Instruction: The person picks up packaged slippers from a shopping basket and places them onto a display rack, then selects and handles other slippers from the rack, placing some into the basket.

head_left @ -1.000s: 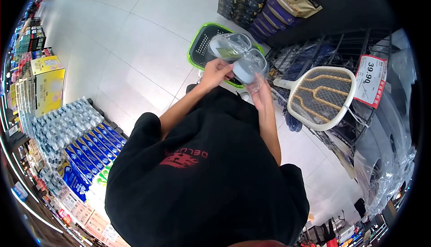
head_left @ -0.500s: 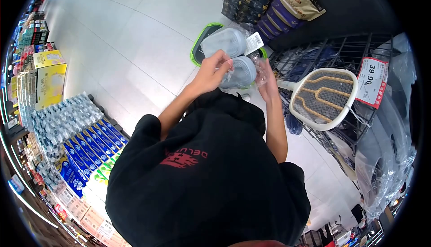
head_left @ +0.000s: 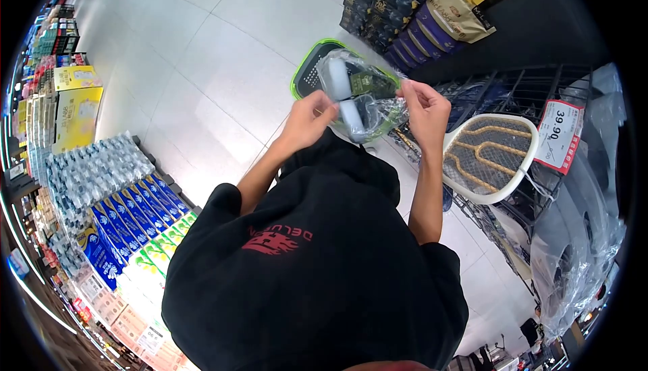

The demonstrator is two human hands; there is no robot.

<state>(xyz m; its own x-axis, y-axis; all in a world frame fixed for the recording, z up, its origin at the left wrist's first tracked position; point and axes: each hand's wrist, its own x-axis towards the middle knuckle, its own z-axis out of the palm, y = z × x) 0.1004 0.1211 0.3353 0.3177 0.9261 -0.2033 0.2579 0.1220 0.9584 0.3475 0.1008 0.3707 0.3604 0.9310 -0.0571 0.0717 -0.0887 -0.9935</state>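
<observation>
A clear plastic package (head_left: 352,112) holds two pale, rounded pieces side by side, now seen nearly edge-on; what they are I cannot make out. My right hand (head_left: 426,109) pinches the crinkled end of its wrapper between thumb and fingers. On the other side, my left hand (head_left: 309,120) is closed at the package's near edge, its thumb and fingertips together against the plastic. Behind and below the package is a dark shopping basket with a bright green rim (head_left: 295,82); the package hides part of its inside.
An electric mosquito swatter (head_left: 487,158) hangs on a black wire rack (head_left: 520,88) at the right, by a price sign (head_left: 559,135). Stacked bags (head_left: 453,13) stand at the back. Blue boxes (head_left: 135,216) and a yellow carton (head_left: 77,111) line the left.
The package has turned from showing its broad faces to nearly edge-on. My right hand has moved from its side to pinch the wrapper's end. More of the basket shows.
</observation>
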